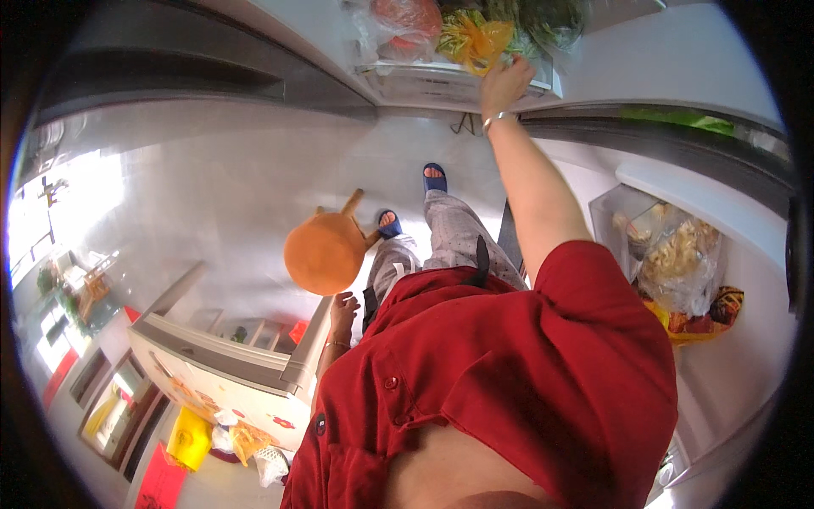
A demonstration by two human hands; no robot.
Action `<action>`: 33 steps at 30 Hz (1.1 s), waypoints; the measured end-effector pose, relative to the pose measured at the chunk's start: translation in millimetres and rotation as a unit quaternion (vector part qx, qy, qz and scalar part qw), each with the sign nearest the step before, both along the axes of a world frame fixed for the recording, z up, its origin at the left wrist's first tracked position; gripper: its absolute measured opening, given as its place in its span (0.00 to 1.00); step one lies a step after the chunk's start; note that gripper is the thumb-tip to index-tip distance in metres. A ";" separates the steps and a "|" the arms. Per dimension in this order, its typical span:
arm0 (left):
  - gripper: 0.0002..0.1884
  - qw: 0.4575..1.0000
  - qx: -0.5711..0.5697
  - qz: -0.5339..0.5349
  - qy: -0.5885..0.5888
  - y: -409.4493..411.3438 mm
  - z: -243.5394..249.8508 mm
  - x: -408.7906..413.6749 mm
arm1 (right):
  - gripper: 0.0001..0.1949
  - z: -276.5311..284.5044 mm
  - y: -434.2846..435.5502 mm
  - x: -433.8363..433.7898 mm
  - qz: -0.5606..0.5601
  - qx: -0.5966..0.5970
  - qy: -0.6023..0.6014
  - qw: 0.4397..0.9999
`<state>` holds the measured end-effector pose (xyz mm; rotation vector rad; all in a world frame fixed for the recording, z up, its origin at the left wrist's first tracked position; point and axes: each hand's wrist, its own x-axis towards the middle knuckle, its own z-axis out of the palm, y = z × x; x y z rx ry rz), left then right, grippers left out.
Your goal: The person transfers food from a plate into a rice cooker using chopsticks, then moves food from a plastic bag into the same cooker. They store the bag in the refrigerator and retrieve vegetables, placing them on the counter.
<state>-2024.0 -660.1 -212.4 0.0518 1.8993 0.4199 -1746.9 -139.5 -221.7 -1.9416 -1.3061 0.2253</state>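
Observation:
My right hand (507,83) reaches into the open refrigerator, at the front rim of a clear drawer (439,84). Its curled fingers are beside a knotted yellow plastic bag (486,42); whether they grip the bag or the rim is not clear. Leafy greens (547,22) in clear plastic lie behind it in the drawer. To the left of the yellow bag is a reddish plastic bag (407,25). My left hand (344,312) hangs low by my hip with loose fingers and nothing visible in it, close to a round orange-brown stool (324,253).
An open refrigerator door with shelf bins stands at my right, holding a bagged pale food (680,254) and a yellow-red packet (699,321). The dark door edge (222,76) is at left. Behind me is a white cabinet or chest (216,375) with bags beside it.

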 end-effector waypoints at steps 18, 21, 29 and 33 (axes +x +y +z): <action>0.16 0.861 0.164 -0.424 0.227 -10.0 -81.8 58.4 | 0.23 -201.4 -319.5 42.4 0.281 -0.445 -0.058 0.848; 0.19 0.863 0.184 -0.407 0.234 -9.5 -112.5 80.6 | 0.27 -265.5 -281.8 47.2 0.315 -0.461 -0.074 0.826; 0.28 0.875 0.155 -0.430 0.161 -5.0 -139.7 115.8 | 0.33 -432.1 -169.0 68.9 0.318 -0.500 -0.183 0.785; 0.28 0.893 0.146 -0.407 0.123 5.7 -140.2 121.3 | 0.33 -489.3 -129.6 72.3 0.306 -0.500 -0.225 0.778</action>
